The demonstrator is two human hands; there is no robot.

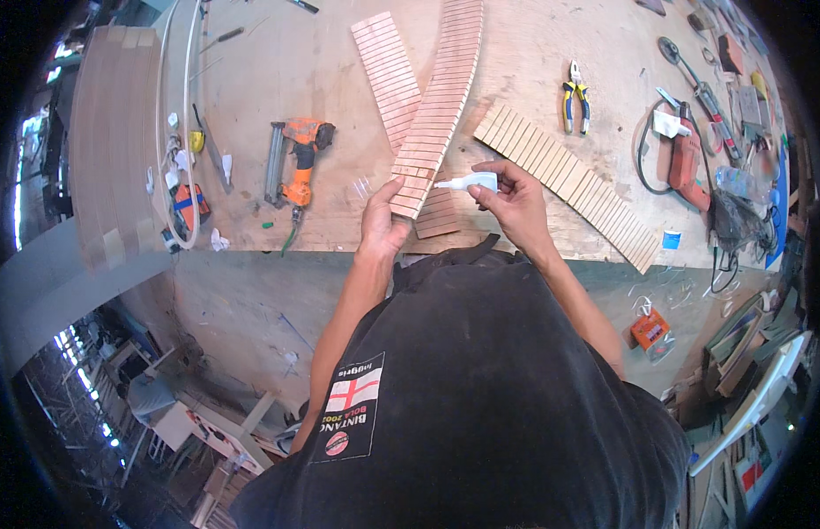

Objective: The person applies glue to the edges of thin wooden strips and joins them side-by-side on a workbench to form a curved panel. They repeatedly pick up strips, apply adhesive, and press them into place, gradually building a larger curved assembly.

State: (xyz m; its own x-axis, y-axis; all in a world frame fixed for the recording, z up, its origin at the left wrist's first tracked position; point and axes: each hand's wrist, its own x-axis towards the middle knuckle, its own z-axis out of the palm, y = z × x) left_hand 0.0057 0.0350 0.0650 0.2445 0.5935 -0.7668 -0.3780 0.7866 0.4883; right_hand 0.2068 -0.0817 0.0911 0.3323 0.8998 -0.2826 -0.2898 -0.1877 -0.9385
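Note:
A long, gently curved wooden strip (441, 97) with rows of cross grooves runs away from me over the table. My left hand (383, 216) grips its near end, thumb on top and the other fingers out of sight beneath. In my right hand (520, 203) is a small white glue bottle (474, 182), pinched between thumb and fingers. Its narrow nozzle points left, at the strip's right edge close to the near end. A shorter grooved wooden piece (385, 70) lies partly under the strip, and another grooved piece (568, 181) rests diagonally to the right.
An orange nail gun (300, 163) lies left on the wooden table (330, 229). Pliers (575, 97) with yellow and blue handles lie at the right. Farther right are a red corded power tool (689, 163) and an angled tool (714, 110). Stacked brown boards (115, 141) stand far left.

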